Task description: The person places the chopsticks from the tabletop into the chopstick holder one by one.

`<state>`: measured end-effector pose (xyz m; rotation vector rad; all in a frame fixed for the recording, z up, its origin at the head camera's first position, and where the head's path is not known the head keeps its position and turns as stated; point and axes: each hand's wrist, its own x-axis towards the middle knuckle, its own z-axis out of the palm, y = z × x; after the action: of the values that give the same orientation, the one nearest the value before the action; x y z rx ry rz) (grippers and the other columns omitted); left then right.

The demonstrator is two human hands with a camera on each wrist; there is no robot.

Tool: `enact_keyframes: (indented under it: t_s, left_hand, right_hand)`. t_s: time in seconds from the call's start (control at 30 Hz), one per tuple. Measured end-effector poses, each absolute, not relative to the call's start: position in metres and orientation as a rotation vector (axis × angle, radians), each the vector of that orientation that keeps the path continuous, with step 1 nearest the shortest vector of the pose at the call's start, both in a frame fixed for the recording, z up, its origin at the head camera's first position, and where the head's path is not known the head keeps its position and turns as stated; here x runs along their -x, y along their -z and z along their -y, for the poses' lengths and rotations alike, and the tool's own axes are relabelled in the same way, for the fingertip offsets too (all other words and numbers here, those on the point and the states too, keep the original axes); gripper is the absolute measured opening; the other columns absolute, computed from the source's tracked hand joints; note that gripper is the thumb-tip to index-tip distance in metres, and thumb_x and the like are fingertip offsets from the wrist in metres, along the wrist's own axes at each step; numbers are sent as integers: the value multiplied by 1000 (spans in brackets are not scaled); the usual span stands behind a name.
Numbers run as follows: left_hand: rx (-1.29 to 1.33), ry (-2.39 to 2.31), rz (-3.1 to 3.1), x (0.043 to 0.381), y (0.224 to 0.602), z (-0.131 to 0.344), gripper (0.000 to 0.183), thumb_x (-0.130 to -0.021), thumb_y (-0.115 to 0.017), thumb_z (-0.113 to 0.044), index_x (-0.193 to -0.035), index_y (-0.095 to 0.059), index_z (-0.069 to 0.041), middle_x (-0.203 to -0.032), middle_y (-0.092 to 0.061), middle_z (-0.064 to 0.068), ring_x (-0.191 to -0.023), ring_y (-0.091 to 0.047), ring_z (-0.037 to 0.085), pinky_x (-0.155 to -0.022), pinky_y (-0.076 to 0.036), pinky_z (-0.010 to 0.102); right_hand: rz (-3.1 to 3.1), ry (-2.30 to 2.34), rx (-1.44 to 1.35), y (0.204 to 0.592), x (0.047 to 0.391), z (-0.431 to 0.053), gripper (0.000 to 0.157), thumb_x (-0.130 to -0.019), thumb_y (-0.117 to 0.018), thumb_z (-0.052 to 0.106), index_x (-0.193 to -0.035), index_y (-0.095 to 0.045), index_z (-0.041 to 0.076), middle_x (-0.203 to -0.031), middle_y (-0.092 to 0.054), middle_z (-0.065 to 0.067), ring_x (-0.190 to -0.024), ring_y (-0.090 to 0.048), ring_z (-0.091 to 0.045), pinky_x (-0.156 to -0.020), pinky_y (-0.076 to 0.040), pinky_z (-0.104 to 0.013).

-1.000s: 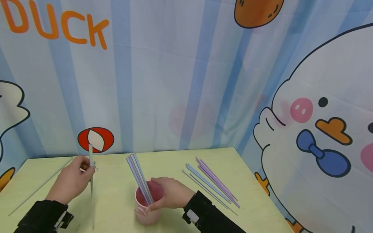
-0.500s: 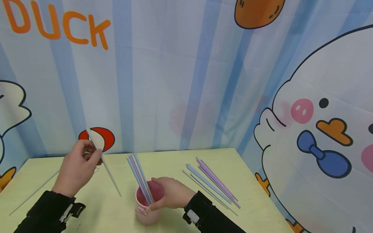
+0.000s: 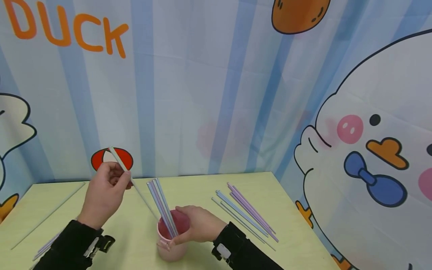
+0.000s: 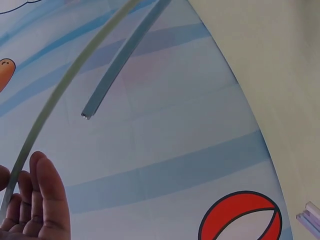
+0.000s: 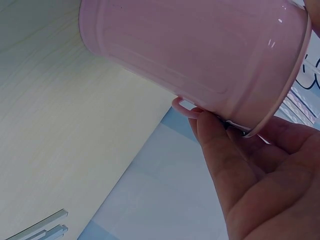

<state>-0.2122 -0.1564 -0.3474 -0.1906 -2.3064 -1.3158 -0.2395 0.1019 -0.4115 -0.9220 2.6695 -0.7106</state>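
Note:
My left hand (image 3: 105, 193) pinches a pale, whitish-green thin stick (image 3: 140, 193) between thumb and fingers. The stick slants down to the right, its lower end at the left rim of a pink cup (image 3: 171, 253). With the right hand (image 3: 204, 225) I grip the cup by its rim, near a small loop handle seen in the right wrist view. Several blue and purple sticks (image 3: 163, 206) stand leaning left inside the cup. In the left wrist view the pale stick (image 4: 55, 97) curves up from the fingers past a blue stick (image 4: 122, 60).
On the yellow table (image 3: 135, 247), several purple, blue and greyish sticks (image 3: 249, 213) lie right of the cup. A single pale stick (image 3: 48, 215) lies at the left, with more sticks (image 3: 47, 245) partly under the left sleeve. A duck-patterned curtain (image 3: 189, 93) hangs behind.
The left hand has lifted the pale stick, turned it from upright to slanting, and carried it right to the cup. The right hand and the cup have stayed in place.

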Motion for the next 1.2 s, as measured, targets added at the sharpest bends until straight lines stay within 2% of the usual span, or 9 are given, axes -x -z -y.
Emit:
enact_keyframes:
  t_s: [0.1,0.27,0.43,0.8,1.2]
  left_hand:
    - [200,1328,2334,214,354,151,36,-100,-47,-29,-118,-41,1,-99,-60,17,-79,-63,19,-68,-51,15]
    - [196,1336,2384,217,364,143,37,-100,-46,-33,-118,-41,0,-98,-61,16,-80,-61,19,-68,-54,27]
    - [170,1306,2433,219,372,139,35,-99,-46,-33,-116,-43,-2,-95,-62,14,-80,-59,20,-67,-52,36]
    - [124,1217,2600,222,389,133,31,-98,-51,-30,-114,-45,-5,-97,-57,13,-85,-51,24,-69,-52,35]
    - [128,1211,2730,224,402,127,31,-96,-55,-29,-115,-47,-5,-97,-57,11,-83,-51,22,-72,-54,34]
  right_hand:
    - [-2671,705,934,411,240,-103,94,-66,-81,55,-140,-44,10,-127,-59,3,-107,-51,-3,-91,-48,-24]
    - [-2667,716,931,411,239,-102,94,-65,-81,55,-139,-45,10,-125,-59,3,-105,-52,-3,-90,-48,-25]
    - [-2659,730,916,410,239,-101,94,-65,-81,56,-139,-46,11,-124,-60,4,-104,-52,-2,-91,-49,-26]
    - [-2666,718,946,412,241,-102,94,-65,-80,58,-139,-46,11,-123,-61,3,-102,-53,-2,-87,-50,-24]
    - [-2661,727,955,413,241,-102,96,-65,-79,58,-140,-45,9,-124,-60,2,-102,-53,-2,-86,-50,-23]
